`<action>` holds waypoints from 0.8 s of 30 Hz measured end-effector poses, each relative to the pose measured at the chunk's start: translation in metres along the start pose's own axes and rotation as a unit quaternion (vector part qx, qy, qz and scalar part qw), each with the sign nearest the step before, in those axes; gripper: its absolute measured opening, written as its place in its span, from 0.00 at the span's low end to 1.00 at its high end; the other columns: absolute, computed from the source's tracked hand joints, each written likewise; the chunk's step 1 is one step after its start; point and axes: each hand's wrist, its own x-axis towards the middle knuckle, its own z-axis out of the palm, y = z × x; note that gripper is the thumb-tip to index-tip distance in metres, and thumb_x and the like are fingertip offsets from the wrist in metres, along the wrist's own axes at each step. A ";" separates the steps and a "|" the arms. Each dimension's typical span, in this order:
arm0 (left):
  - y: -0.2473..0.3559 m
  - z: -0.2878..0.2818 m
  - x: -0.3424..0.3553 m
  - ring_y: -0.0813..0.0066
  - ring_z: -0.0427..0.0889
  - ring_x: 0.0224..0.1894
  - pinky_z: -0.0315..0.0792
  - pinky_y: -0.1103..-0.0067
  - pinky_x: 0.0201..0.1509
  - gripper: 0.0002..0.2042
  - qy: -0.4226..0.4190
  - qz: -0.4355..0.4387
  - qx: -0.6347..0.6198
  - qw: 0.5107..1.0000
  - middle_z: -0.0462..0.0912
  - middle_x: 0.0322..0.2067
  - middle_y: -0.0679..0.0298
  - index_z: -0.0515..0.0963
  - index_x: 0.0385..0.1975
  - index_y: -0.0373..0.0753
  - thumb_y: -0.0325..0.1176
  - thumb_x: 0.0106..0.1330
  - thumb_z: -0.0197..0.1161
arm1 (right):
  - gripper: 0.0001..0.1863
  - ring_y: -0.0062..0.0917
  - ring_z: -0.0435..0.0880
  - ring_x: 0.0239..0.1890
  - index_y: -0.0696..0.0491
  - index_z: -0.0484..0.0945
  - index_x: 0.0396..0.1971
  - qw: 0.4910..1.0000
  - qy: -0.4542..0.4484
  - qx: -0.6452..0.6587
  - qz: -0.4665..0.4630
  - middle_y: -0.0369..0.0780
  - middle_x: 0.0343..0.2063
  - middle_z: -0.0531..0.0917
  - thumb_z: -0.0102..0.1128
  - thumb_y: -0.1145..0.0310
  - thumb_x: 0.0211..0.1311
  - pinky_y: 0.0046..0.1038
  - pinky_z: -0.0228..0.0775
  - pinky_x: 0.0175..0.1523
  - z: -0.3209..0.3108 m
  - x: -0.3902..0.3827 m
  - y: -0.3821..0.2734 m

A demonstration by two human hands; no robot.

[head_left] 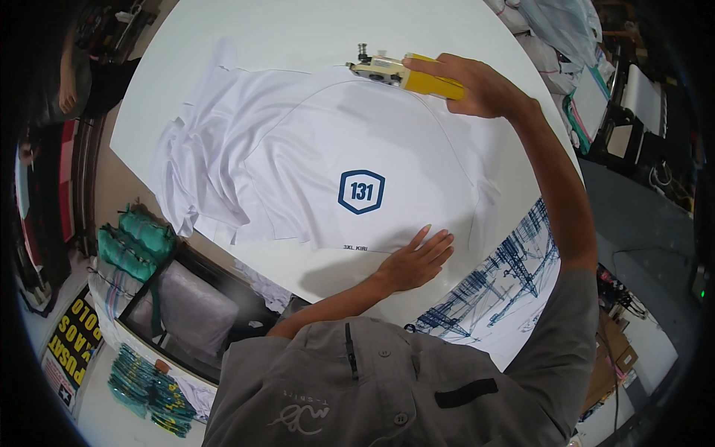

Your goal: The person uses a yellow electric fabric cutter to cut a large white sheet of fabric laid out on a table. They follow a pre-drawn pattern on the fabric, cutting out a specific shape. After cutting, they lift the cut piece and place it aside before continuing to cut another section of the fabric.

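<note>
A white fabric panel (313, 149) lies over the white table, with a dark blue hexagonal print near its middle. Its left part is bunched in folds. My left hand (417, 261) rests flat on the panel's near edge, fingers spread. At the far right edge of the cloth, my right hand (484, 83) wraps round a yellow-handled handheld tool (433, 77). The tool's head is cream and metal, with a small spring-like post on top, and it points left along a curved line in the fabric. Its exact kind I cannot make out.
Blue-and-white printed cloth (499, 276) hangs at the table's right near edge. Green bundles (138, 242) and a dark crate (186, 305) stand low on the left. Plastic bags (555, 45) sit beyond the right edge. Another person's hand (68, 97) shows at far left.
</note>
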 end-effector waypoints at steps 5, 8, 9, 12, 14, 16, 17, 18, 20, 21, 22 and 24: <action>0.001 -0.003 0.005 0.60 0.62 0.77 0.50 0.49 0.82 0.23 -0.001 -0.007 -0.052 0.999 0.71 0.71 0.57 0.78 0.61 0.38 0.44 0.71 0.62 | 0.53 0.41 0.81 0.48 0.29 0.63 0.78 0.999 0.022 0.038 0.001 0.48 0.47 0.83 0.61 0.78 0.47 0.38 0.81 0.58 -0.005 -0.006 -0.016; -0.010 -0.024 0.027 0.58 0.60 0.78 0.48 0.47 0.83 0.25 -0.029 0.012 -0.048 0.998 0.69 0.72 0.58 0.78 0.63 0.39 0.46 0.70 0.63 | 0.54 0.40 0.82 0.49 0.33 0.61 0.80 0.996 0.028 0.078 0.036 0.48 0.46 0.82 0.61 0.79 0.47 0.36 0.77 0.60 -0.016 -0.049 -0.022; -0.020 -0.030 0.041 0.57 0.59 0.79 0.47 0.46 0.82 0.27 -0.041 0.031 -0.032 0.998 0.68 0.73 0.58 0.77 0.64 0.40 0.48 0.69 0.64 | 0.55 0.40 0.82 0.49 0.34 0.60 0.80 0.993 0.036 0.095 0.059 0.48 0.45 0.82 0.62 0.79 0.47 0.36 0.76 0.60 -0.021 -0.070 -0.027; -0.052 -0.038 0.088 0.53 0.54 0.80 0.43 0.40 0.81 0.34 -0.040 0.054 0.001 0.998 0.63 0.77 0.60 0.74 0.70 0.49 0.59 0.67 0.63 | 0.52 0.42 0.82 0.47 0.38 0.60 0.80 0.985 0.073 0.103 0.120 0.46 0.46 0.83 0.62 0.77 0.49 0.37 0.74 0.58 -0.033 -0.143 -0.044; -0.059 -0.034 0.115 0.51 0.51 0.81 0.40 0.34 0.79 0.37 -0.055 0.066 0.034 0.996 0.60 0.78 0.61 0.71 0.73 0.55 0.66 0.66 0.59 | 0.53 0.43 0.82 0.49 0.38 0.59 0.80 0.971 0.132 0.119 0.161 0.47 0.47 0.83 0.63 0.78 0.48 0.37 0.73 0.59 -0.031 -0.198 -0.059; -0.065 -0.015 0.142 0.50 0.48 0.82 0.37 0.29 0.76 0.41 -0.086 0.082 0.093 0.989 0.57 0.80 0.62 0.68 0.75 0.61 0.74 0.65 0.55 | 0.54 0.44 0.82 0.51 0.39 0.59 0.80 0.951 0.194 0.128 0.204 0.48 0.51 0.82 0.64 0.77 0.47 0.38 0.73 0.61 -0.024 -0.256 -0.074; -0.061 -0.003 0.160 0.49 0.47 0.82 0.36 0.28 0.76 0.41 -0.087 0.069 0.107 0.988 0.56 0.80 0.62 0.67 0.76 0.62 0.75 0.65 0.53 | 0.54 0.44 0.82 0.53 0.40 0.60 0.80 0.939 0.223 0.134 0.226 0.48 0.54 0.82 0.65 0.77 0.47 0.38 0.73 0.63 -0.013 -0.288 -0.081; -0.052 0.012 0.181 0.48 0.47 0.82 0.35 0.27 0.75 0.42 -0.088 0.055 0.121 0.987 0.55 0.80 0.62 0.66 0.77 0.62 0.76 0.65 0.51 | 0.54 0.43 0.81 0.61 0.42 0.61 0.80 0.922 0.274 0.152 0.226 0.48 0.62 0.80 0.65 0.79 0.46 0.38 0.70 0.69 0.008 -0.321 -0.082; -0.029 0.040 0.231 0.48 0.46 0.83 0.35 0.26 0.74 0.40 -0.093 0.019 0.152 0.984 0.53 0.81 0.61 0.65 0.77 0.63 0.76 0.67 0.48 | 0.55 0.41 0.75 0.71 0.44 0.59 0.80 0.857 0.336 0.217 0.325 0.48 0.69 0.75 0.64 0.82 0.46 0.38 0.65 0.75 0.034 -0.369 -0.114; -0.031 0.056 0.253 0.47 0.46 0.82 0.35 0.26 0.74 0.40 -0.064 -0.004 0.172 0.983 0.53 0.81 0.60 0.65 0.77 0.61 0.74 0.69 0.48 | 0.55 0.40 0.73 0.73 0.44 0.59 0.80 0.829 0.362 0.248 0.347 0.48 0.70 0.75 0.63 0.83 0.46 0.37 0.63 0.76 0.052 -0.383 -0.122; -0.026 0.079 0.281 0.47 0.46 0.82 0.35 0.26 0.74 0.39 -0.038 -0.006 0.176 0.984 0.53 0.81 0.59 0.65 0.77 0.60 0.73 0.70 0.49 | 0.55 0.40 0.74 0.72 0.44 0.58 0.81 0.796 0.386 0.253 0.392 0.49 0.70 0.75 0.63 0.83 0.46 0.38 0.64 0.76 0.067 -0.401 -0.141; -0.022 0.112 0.341 0.47 0.46 0.82 0.35 0.28 0.75 0.38 -0.003 -0.039 0.103 0.994 0.54 0.81 0.57 0.64 0.77 0.54 0.68 0.72 0.50 | 0.55 0.41 0.75 0.71 0.44 0.57 0.81 0.728 0.429 0.267 0.464 0.49 0.69 0.75 0.62 0.83 0.47 0.38 0.66 0.75 0.099 -0.423 -0.174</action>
